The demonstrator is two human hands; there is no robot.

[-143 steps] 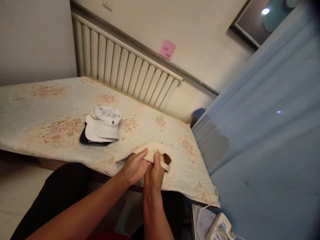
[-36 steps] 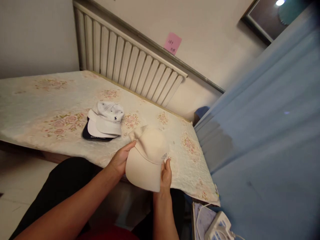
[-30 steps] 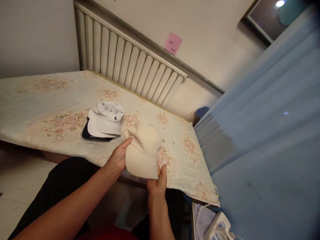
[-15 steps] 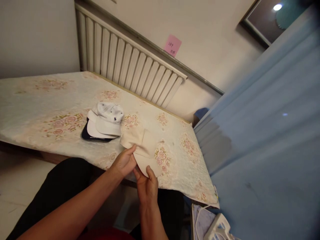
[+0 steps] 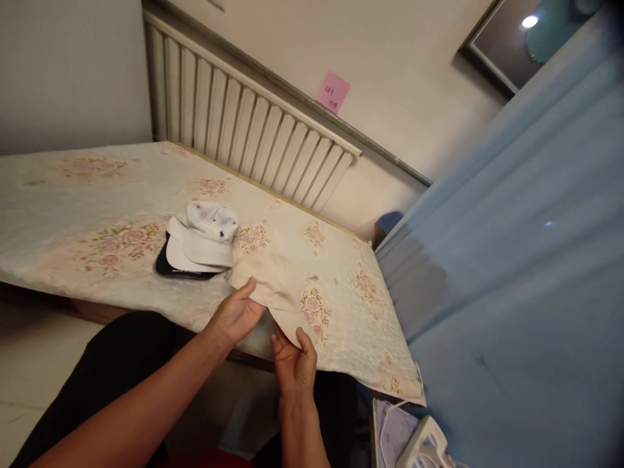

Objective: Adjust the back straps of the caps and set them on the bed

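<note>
A cream baseball cap (image 5: 268,276) is held between my two hands over the near edge of the bed. My left hand (image 5: 238,312) pinches the crown's lower edge, thumb on top and fingers beneath. At the brim, my right hand (image 5: 296,361) grips with its thumb on the upper face; its other fingers are partly hidden under the brim. To the left lies a stack of caps: a white cap (image 5: 209,227) with a small dark emblem on top, another white brim (image 5: 178,250) below it, and a dark navy cap (image 5: 166,265) at the bottom.
The caps rest on a floral bedspread (image 5: 273,221). Behind the bed stands a white radiator (image 5: 244,123), with a pink note (image 5: 333,92) on the wall. A blue curtain (image 5: 497,260) hangs at the right. A white plastic object (image 5: 424,445) with a cord sits at lower right.
The cream cap has tilted, its brim now seen more edge-on. My right hand has shifted slightly right along the brim, and my left hand has moved a little left.
</note>
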